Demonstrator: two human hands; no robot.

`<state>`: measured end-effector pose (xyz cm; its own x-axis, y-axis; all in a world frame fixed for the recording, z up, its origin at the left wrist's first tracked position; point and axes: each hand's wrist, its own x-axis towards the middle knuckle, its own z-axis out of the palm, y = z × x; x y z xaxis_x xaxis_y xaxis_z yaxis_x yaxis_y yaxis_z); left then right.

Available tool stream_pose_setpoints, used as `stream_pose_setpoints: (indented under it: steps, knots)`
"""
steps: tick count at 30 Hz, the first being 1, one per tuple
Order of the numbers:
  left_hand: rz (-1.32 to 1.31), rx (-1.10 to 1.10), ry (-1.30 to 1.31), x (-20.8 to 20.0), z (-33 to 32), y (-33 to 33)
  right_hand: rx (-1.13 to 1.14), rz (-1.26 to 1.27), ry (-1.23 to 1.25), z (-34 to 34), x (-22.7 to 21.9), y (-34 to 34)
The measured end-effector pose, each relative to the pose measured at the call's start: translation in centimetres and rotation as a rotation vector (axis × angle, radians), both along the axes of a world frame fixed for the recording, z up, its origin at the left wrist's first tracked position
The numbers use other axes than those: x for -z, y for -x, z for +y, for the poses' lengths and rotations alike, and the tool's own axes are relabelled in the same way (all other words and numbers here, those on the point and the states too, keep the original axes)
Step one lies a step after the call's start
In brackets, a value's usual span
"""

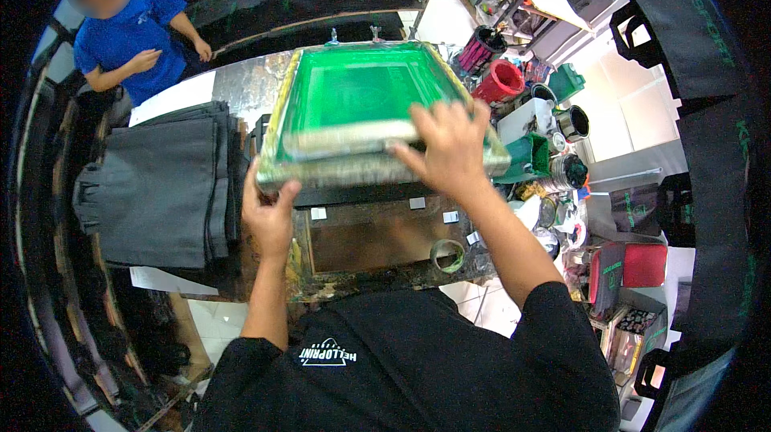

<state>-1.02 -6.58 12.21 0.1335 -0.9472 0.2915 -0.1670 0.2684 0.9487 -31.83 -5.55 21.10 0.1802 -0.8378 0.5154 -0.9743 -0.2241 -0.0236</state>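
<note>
The left hand (270, 213) grips the green screen (353, 91) at its near-left corner while the right hand (450, 149) grasps a squeegee (345, 139), apparently mid-stroke; steady pressure seems called for next.

Both hands gripping, right reaching farther

Left forearm (267, 295) is crossing the near edge of the worktop (361, 283) almost straight. Left hand (268, 213) is gripping, thumb standing apart from upward-pointing fingers. Right forearm (504, 241) is slanting inward past the near right corner; right hand (451, 147) is reaching farther from the near edge, palm facing down, fingers bending, thumb pointing left. Right fingertips are blurring.
</note>
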Motion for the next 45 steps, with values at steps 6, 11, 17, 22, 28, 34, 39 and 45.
stream_pose_setpoints:
  steps: [6, 11, 17, 22, 28, 34, 39, 45]
  knots:
    - [-0.026, -0.032, 0.222, -1.7, -5.9, 2.3, -0.008, 0.031, 0.131, -7.8, -6.8, 1.6]
    - [-0.858, -0.036, -0.388, 11.6, -4.9, -0.2, -0.023, 0.001, 0.181, -9.9, -8.2, 2.1]
    - [-0.904, -0.019, -0.583, 16.1, -2.4, 0.8, -0.008, -0.05, 0.095, -11.2, -10.0, 2.5]
    - [-0.709, -0.073, -0.359, 19.7, -5.7, -1.8, -0.029, -0.093, 0.074, -12.0, -11.2, 2.1]
    - [-0.42, 0.104, -0.194, 1.5, -13.9, -2.8, 0.025, -0.097, -0.01, -13.3, -12.7, 2.9]
    - [-0.011, -0.076, -0.295, -8.6, -14.5, -18.5, -0.003, -0.076, 0.034, -12.7, -12.4, 2.0]
    - [0.135, -0.324, -0.154, -8.4, -11.3, -29.4, -0.005, -0.09, 0.073, -11.8, -12.0, 2.0]
    - [0.067, -0.701, -0.318, 3.4, -11.2, -38.1, 0.022, -0.04, 0.085, -10.9, -11.3, 1.7]
